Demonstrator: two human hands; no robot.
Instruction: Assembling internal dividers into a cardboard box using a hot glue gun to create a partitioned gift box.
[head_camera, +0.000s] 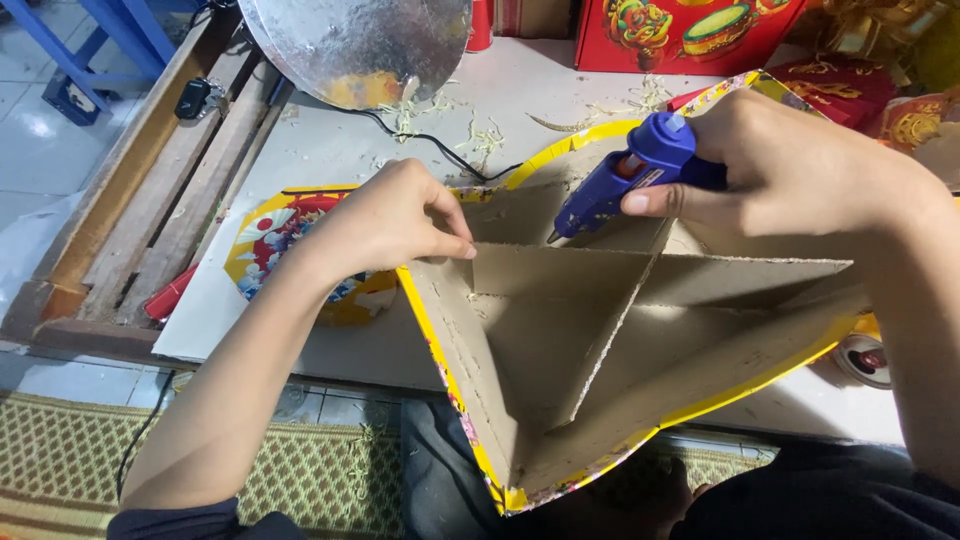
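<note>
Right hand (800, 165) clenched around blue glue gun (640, 170), index finger along the trigger side, nozzle angled down-left into the far part of the tray. Left hand (385, 220) pinching the top edge of a cardboard divider (560, 262) between thumb and fingertips, at its left end.

Cardboard tray (600, 370): large, flat-bottomed, raw grey-brown board inside, yellow printed paper along the outer rim, pointed corner at the near edge toward the person. Upright cardboard strips split it into compartments; one long strip runs left-right, another crosses it diagonally going near-left. Compartments hold nothing but bare board; glue gun tip sits in the far compartment just behind the long strip. Whether the tip touches the board, cannot tell.

Tray lies on a pale work table (330, 140), centre to right, overhanging the near edge above the person's lap. Left of the tray, a round printed panel (285, 240), yellow rim with red and blue picture, partly under the left wrist. Far left, a silver foil disc (355, 40) tilted up. Black cable (420, 135) runs across the table behind the tray. Red printed boxes (690, 30) at the far right. Paper shreds scattered on the far table.
</note>
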